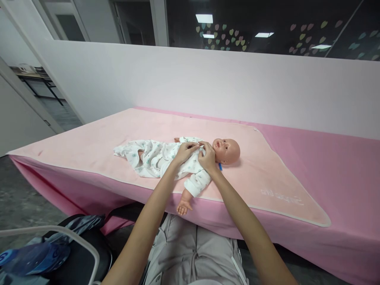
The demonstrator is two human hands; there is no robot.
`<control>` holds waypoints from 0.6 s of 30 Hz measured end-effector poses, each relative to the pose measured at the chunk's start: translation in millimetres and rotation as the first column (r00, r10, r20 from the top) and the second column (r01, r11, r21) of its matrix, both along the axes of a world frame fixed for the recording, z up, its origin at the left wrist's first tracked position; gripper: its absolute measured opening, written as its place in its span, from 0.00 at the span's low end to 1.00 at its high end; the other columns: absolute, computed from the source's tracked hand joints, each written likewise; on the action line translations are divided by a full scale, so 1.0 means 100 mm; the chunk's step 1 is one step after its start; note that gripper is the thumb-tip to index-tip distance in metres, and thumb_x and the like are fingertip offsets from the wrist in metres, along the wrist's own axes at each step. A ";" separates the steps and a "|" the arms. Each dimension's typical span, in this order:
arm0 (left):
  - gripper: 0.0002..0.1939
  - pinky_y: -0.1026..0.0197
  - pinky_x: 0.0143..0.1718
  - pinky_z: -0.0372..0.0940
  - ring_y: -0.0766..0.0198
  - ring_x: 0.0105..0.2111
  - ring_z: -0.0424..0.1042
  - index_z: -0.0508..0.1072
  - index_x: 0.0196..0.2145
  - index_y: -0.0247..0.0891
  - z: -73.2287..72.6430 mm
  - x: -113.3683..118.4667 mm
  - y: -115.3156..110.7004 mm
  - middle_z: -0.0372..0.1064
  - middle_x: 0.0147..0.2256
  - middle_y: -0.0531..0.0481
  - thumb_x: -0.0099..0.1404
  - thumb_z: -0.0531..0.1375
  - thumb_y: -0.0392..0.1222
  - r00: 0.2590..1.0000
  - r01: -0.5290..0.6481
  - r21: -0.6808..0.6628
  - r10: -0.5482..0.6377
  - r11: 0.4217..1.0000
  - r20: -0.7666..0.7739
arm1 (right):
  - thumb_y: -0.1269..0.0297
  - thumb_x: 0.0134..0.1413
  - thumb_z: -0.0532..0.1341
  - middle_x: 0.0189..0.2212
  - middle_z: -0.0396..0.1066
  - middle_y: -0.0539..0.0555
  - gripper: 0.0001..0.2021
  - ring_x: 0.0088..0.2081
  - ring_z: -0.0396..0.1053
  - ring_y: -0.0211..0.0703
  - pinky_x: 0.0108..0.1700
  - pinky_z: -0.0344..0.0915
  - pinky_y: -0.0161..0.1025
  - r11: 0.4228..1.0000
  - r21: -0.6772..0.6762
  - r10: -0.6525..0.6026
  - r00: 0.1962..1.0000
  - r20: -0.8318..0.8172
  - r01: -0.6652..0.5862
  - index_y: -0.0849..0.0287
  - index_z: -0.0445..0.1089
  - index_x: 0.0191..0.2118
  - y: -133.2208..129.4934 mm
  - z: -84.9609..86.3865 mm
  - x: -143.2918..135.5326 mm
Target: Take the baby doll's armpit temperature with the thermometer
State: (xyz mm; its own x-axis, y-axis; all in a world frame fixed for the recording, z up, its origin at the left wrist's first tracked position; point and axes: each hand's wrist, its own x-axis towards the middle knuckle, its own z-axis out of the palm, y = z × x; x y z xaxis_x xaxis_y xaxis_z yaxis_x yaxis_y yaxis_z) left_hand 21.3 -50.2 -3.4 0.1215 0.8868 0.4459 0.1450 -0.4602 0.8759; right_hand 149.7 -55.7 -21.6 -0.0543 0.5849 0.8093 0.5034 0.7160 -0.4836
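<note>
A baby doll (230, 151) lies on its back, head to the right, dressed in a white baby romper (154, 152) with small coloured prints. My left hand (186, 151) rests on the doll's chest, its fingertips closed on the front of the romper. Close beside it, nearer the doll's chin, my right hand (208, 157) pinches the same fabric at the upper chest. The fasteners between my fingers are too small to make out. One doll arm (184, 202) hangs towards me over the table edge. A small blue tab (220, 166) shows beside the neck.
Under the doll is a peach mat (267, 174) on a pink tablecloth (341, 178). A white wall (222, 87) with dark glass above it stands behind. At lower left, a plastic bottle (35, 257) lies on a black chair (92, 249).
</note>
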 end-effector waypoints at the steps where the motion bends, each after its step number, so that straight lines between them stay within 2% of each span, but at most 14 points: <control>1: 0.13 0.57 0.42 0.62 0.58 0.36 0.70 0.76 0.33 0.34 0.00 0.00 0.00 0.74 0.33 0.47 0.55 0.60 0.47 1.000 0.002 -0.003 -0.002 1.000 0.001 | 0.79 0.40 0.50 0.40 0.70 0.57 0.20 0.43 0.67 0.46 0.48 0.64 0.45 1.000 0.003 -0.002 1.000 0.000 0.002 0.59 0.65 0.42 0.00 0.00 0.00; 11: 0.13 0.59 0.41 0.62 0.58 0.37 0.69 0.76 0.32 0.34 0.03 -0.01 -0.03 0.74 0.33 0.46 0.57 0.59 0.48 0.999 0.040 -0.010 -0.040 0.999 -0.002 | 0.77 0.46 0.50 0.42 0.68 0.58 0.21 0.43 0.66 0.46 0.47 0.64 0.45 1.000 0.006 0.003 1.000 -0.009 -0.003 0.59 0.62 0.48 0.01 -0.02 0.01; 18: 0.11 0.58 0.42 0.62 0.59 0.37 0.70 0.75 0.30 0.35 0.03 -0.01 -0.01 0.74 0.33 0.47 0.56 0.59 0.46 1.000 0.022 0.007 -0.022 1.000 0.005 | 0.76 0.50 0.50 0.43 0.68 0.58 0.20 0.44 0.65 0.46 0.48 0.64 0.45 1.000 0.007 0.001 0.999 0.053 -0.001 0.58 0.62 0.50 -0.02 0.01 0.03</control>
